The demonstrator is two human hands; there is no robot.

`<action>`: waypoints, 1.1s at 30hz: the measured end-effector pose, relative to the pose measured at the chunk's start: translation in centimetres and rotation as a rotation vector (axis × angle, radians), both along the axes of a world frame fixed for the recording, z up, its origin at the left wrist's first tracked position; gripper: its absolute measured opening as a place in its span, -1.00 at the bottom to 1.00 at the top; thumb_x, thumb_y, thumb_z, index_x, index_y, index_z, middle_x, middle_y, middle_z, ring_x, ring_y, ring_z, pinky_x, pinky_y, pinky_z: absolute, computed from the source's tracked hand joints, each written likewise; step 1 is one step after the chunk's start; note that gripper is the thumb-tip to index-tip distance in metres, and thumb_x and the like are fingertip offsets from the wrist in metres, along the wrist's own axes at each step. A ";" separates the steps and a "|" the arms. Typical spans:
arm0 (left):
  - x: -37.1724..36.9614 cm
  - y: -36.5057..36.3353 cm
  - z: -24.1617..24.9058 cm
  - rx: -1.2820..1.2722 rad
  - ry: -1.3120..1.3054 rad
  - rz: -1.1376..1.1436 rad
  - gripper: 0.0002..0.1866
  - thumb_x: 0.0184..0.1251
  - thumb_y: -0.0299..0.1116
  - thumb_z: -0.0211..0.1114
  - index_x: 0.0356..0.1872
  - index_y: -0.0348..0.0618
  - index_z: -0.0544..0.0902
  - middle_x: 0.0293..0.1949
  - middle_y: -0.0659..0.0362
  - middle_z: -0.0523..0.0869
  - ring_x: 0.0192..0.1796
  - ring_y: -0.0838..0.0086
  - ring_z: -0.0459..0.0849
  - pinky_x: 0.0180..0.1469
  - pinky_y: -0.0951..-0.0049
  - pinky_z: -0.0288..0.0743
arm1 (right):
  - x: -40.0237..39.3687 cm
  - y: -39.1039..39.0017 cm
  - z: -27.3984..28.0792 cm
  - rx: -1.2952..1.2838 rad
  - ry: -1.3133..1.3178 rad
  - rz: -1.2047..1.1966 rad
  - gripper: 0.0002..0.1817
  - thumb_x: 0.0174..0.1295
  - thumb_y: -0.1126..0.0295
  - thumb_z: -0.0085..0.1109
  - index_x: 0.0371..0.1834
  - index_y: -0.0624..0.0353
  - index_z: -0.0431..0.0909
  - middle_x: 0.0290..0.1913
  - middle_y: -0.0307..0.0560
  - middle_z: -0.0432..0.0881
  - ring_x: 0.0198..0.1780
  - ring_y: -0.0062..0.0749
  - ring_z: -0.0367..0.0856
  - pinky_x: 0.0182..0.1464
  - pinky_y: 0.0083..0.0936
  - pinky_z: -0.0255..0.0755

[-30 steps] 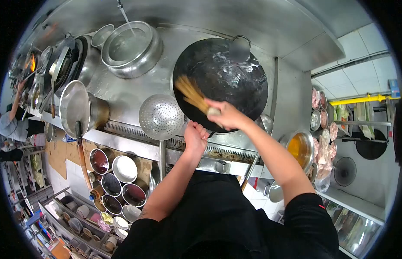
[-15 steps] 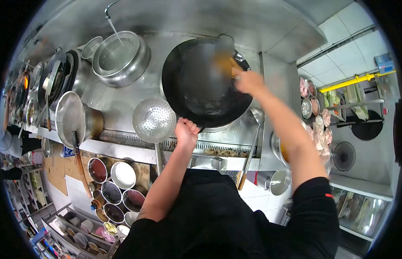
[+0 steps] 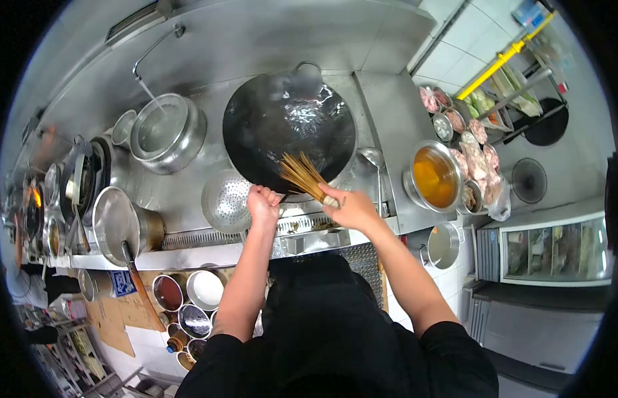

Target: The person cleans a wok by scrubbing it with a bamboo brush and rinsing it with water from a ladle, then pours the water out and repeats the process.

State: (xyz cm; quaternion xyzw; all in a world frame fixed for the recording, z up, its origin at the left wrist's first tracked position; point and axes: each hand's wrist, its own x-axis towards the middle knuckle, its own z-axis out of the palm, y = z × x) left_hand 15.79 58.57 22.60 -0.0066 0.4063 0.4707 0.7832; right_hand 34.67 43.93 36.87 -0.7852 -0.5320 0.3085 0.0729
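A large black wok (image 3: pixel 256 126) sits on the steel stove, its inside wet and shiny. At its near rim my left hand (image 3: pixel 263 204) is closed in a fist around the wok's handle, which is mostly hidden. My right hand (image 3: pixel 349 209) grips a bamboo brush (image 3: pixel 304 176) by its bound end, with the bristles fanned over the wok's near edge. Left of the wok lies a perforated ladle (image 3: pixel 224 200), beside my left hand. A steel ladle (image 3: pixel 371 157) rests to the right of the wok.
Water runs from a tap (image 3: pixel 142 81) into a steel pot (image 3: pixel 197 126) at the left. A strainer (image 3: pixel 115 222) lies on another pot. An orange-liquid bowl (image 3: pixel 415 189) stands at the right. Several sauce pots (image 3: pixel 205 290) are below left.
My right hand has come from the wok's far right side to its near edge with the brush. My left hand stays at the handle. The view has shifted to the right.
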 end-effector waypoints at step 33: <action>6.8 -3.6 13.7 0.697 0.518 -0.096 -0.62 0.73 -0.16 -0.03 -0.44 0.04 0.36 -0.70 0.37 0.24 -0.71 0.63 0.10 -0.65 0.47 -0.05 | 0.3 -3.5 -4.6 0.246 1.277 -0.304 -0.01 0.24 0.35 0.41 0.75 -0.32 0.11 -0.44 -0.27 0.58 -0.66 -0.63 0.41 -0.69 -0.57 0.30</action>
